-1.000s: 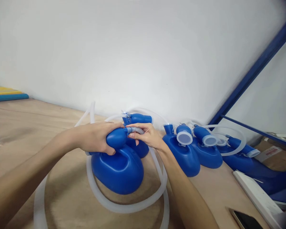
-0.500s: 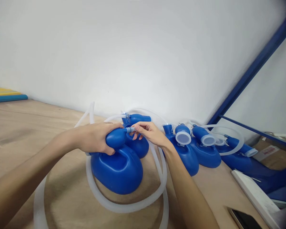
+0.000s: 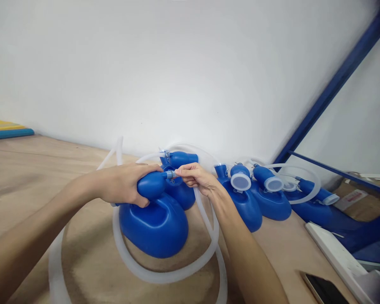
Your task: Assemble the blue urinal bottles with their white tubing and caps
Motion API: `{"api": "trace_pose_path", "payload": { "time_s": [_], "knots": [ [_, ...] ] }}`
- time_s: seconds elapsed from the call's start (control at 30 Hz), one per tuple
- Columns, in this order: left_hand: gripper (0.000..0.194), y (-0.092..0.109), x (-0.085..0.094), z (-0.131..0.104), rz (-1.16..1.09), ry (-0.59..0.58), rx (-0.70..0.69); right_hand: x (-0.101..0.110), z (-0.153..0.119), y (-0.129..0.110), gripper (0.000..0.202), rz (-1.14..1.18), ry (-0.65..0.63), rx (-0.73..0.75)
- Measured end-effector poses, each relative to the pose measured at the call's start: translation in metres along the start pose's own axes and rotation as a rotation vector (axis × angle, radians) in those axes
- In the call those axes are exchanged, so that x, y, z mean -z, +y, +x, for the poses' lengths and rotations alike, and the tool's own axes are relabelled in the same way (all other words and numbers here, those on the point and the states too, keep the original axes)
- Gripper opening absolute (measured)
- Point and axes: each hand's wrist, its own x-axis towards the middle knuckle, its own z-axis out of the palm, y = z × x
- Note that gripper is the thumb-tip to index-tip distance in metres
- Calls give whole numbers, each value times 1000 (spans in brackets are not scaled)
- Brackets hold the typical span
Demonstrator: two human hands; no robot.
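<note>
My left hand [image 3: 122, 182] is wrapped round a blue bulb-shaped urinal head [image 3: 152, 185], its narrow neck pointing right. A short clear connector [image 3: 170, 174] sits on that neck. At the connector's free end, the thumb and fingertips of my right hand [image 3: 198, 175] pinch together. Below the head rests a blue urinal bottle [image 3: 155, 226] with a moulded handle hollow. A translucent white hose [image 3: 164, 276] curves round the bottle on the brown table cover. Just behind lies another blue bottle [image 3: 185, 196], with its own head [image 3: 183, 158] on top.
To the right stand several similar blue bottles [image 3: 247, 211] with white-capped heads and looped hoses. A phone [image 3: 324, 289] lies at the lower right beside a white board [image 3: 335, 261]. A white wall [image 3: 177, 76] rises behind, with a blue metal frame [image 3: 335, 84] at right.
My right fingers have closed into a tighter pinch at the connector's end. The left hand keeps its grip on the urinal head. The view has shifted slightly.
</note>
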Motion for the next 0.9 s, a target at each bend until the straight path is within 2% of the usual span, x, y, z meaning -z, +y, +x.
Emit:
{"api": "trace_pose_path", "payload": {
  "time_s": [0.13, 0.37, 0.57, 0.67, 0.77, 0.9],
  "knots": [
    [75, -2, 0, 0, -4, 13, -6, -1, 2, 4, 38, 47, 31, -6],
    [69, 0, 0, -1, -23, 14, 37, 0, 3, 9, 47, 62, -39, 15],
    [71, 2, 1, -1, -9, 10, 26, -3, 3, 6, 45, 23, 70, 40],
    [73, 1, 1, 0, -8, 5, 22, -4, 2, 5, 46, -18, 76, 47],
    [88, 0, 1, -1, 16, 58, 16, 0, -1, 4, 48, -97, 27, 49],
    [100, -1, 5, -3, -24, 214, 132, 9, -9, -1, 51, -235, -55, 33]
  ]
}}
